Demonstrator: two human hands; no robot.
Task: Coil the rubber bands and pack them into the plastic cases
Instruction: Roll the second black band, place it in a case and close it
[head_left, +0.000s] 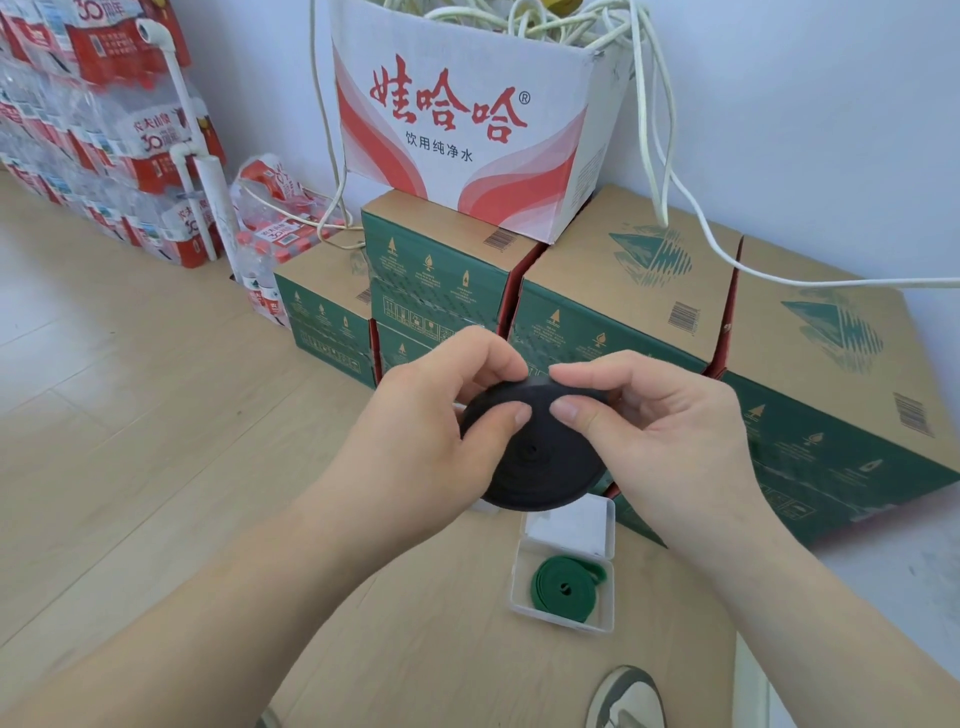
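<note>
Both hands grip one black rubber band coil (540, 462), held up between them. The left hand (415, 431) has its thumb and forefinger curled onto the coil's upper edge. The right hand (665, 431) pinches the same edge from the other side, so the two sets of fingertips nearly meet. Just below the hands lies an open clear plastic case (592, 616) with a coiled green rubber band (563, 582) inside it. Beyond the hands stand green cartons (623, 312).

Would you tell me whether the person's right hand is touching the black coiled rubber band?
Touching: the head view shows the right hand pinching the black coiled rubber band at its rim.
</note>
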